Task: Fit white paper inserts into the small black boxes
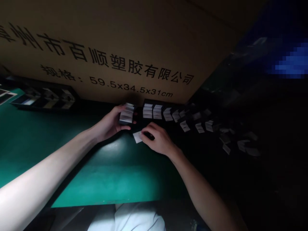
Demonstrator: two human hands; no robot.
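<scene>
My left hand [113, 120] grips a small dark box with a white folded paper [127, 114] on its face, near the foot of the carton. Between the thumb and fingers of my right hand [156, 138] is a small white card [137, 137], held just above the green table. Faint print shows on that card, too small to read. Just beyond my right hand stands a row of similar dark pieces with white folded papers [157, 112], running off to the right. Part of the left fingers is hidden behind the held box.
A large cardboard carton [134, 41] with black printing walls off the back of the green table [108, 183]. At the left lies an open black case with compartments [45, 102]. Several loose white papers [226, 148] trail into the dark on the right.
</scene>
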